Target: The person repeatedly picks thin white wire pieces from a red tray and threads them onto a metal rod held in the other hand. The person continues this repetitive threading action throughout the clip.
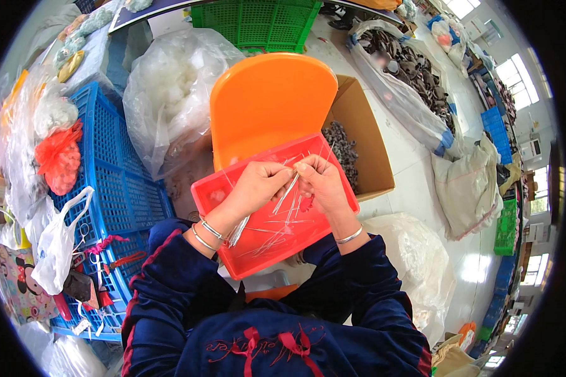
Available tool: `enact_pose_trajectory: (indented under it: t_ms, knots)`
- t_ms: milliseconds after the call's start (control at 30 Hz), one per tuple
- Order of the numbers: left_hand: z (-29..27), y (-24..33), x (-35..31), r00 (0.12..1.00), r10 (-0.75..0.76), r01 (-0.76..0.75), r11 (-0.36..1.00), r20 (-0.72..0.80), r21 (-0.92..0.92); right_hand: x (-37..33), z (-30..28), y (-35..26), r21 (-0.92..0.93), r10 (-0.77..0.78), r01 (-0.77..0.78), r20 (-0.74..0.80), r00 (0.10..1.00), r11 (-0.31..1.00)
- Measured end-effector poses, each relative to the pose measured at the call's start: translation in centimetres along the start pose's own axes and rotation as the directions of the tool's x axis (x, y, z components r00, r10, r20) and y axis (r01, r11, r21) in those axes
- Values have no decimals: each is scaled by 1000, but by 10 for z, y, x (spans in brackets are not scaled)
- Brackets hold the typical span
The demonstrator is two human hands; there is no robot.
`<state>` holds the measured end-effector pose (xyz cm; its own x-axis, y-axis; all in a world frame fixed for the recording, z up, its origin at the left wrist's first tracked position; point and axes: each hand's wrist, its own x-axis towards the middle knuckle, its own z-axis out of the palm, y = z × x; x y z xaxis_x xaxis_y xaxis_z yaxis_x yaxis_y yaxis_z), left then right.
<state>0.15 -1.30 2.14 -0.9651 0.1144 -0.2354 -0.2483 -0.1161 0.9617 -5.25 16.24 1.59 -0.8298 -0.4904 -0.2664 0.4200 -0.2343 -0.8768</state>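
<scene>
Both hands meet over a shallow red plastic tray (240, 267) that rests on my lap and against an orange chair. My left hand (258, 185) is closed, thumb and fingertips pinching thin silvery wire strips (285, 195). More of these strips stick out in a bundle (237, 232) below the left palm. Fingertips of my right hand (322, 182) pinch the upper ends of the same strips, touching the left fingers. Loose strips (270, 239) lie scattered on the tray floor, and a small pale tuft (217, 195) sits near its left side.
Beyond the tray rises the orange chair back (271, 100). A clear bag of white fluff (173, 88) and a blue crate (116, 182) with scissors and bags stand left. A cardboard box (370, 144) holds grey fuzzy pieces on the right, near a white bag (415, 270).
</scene>
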Motion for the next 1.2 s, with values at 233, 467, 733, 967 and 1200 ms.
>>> enact_pose_trajectory:
  t_ms: [233, 467, 733, 967, 1200]
  knots:
    - [-4, 0, 1, 981, -151, 159, 985, 118, -62, 7, -1, -4, -102, -4, -2, -64, 998, 995]
    - [-7, -5, 1, 966, -167, 185, 980, 199, -78, 6, 0, 1, -144, -2, -7, -62, 998, 990]
    - [-4, -3, 1, 963, -111, 158, 971, 245, -178, 7, -7, -10, -367, 48, -17, 76, 996, 930]
    - [-4, -1, -2, 910, -190, 295, 921, 368, -253, -2, -7, -17, -457, 71, 15, 170, 983, 889]
    - [-4, -5, 0, 926, -152, 242, 941, 346, -236, -5, -4, -19, -413, 32, 49, 188, 982, 910]
